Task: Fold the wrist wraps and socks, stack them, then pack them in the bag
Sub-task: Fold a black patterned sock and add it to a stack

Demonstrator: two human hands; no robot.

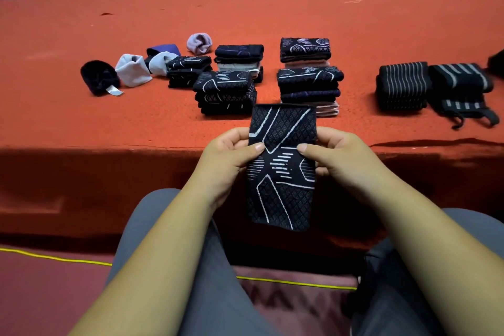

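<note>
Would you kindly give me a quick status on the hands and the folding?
Left hand and right hand pinch the patterned black piece by its sides. Piece flat, unfolded, off the orange table. Folded stacks ahead; nothing blocking.

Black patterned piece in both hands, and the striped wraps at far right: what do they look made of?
The black patterned piece, pinched by left hand and right hand: apparently a stretchy knit, matte, with fine diamond mesh and white lines knitted in. The striped wraps: probably thick elastic webbing, matte, ribbed, with grey stripes. Exact fibre cannot be told.
</note>
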